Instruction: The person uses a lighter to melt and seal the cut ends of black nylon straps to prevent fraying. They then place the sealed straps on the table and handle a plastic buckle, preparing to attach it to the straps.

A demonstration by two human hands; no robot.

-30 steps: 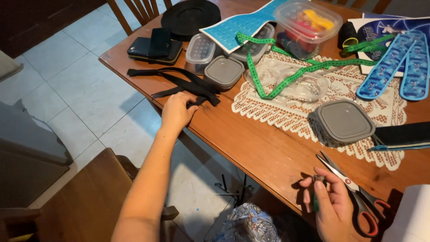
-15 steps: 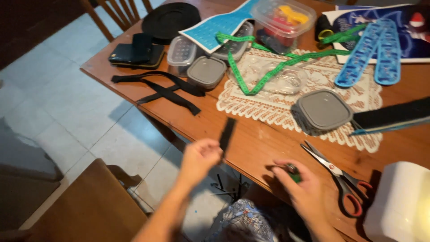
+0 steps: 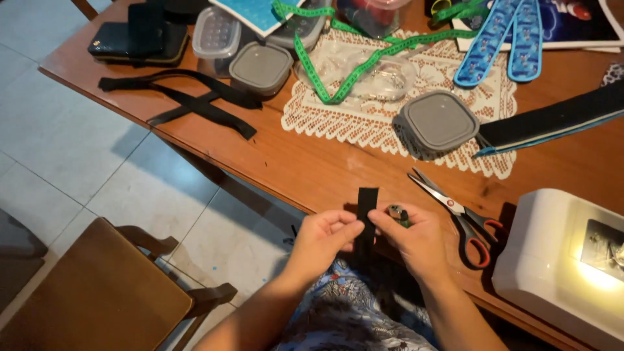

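Over the near edge of the desk [image 3: 292,166], we now pinch a short black strap piece [image 3: 366,214] upright between both hands — a second ago our left hand [image 3: 322,237] was stretched far out to the heap of black straps [image 3: 188,101] at the desk's far-left side, and the right hand [image 3: 416,240] lay alone by the scissors [image 3: 458,211]. The piece has come off that heap and in to our lap, so we judge the fetching done and the close handwork on this one piece begun. The left hand's thumb and fingers are pressed together on the strap's left edge; the right hand nips its right edge while also clutching a small green lighter [image 3: 398,213] in the curled fingers. The strap's lower end runs down behind our fingers, so its full length is hidden — as is most of the lighter. The white sewing machine [image 3: 552,260] is cut off at the right edge, its lamp glare washing out detail.
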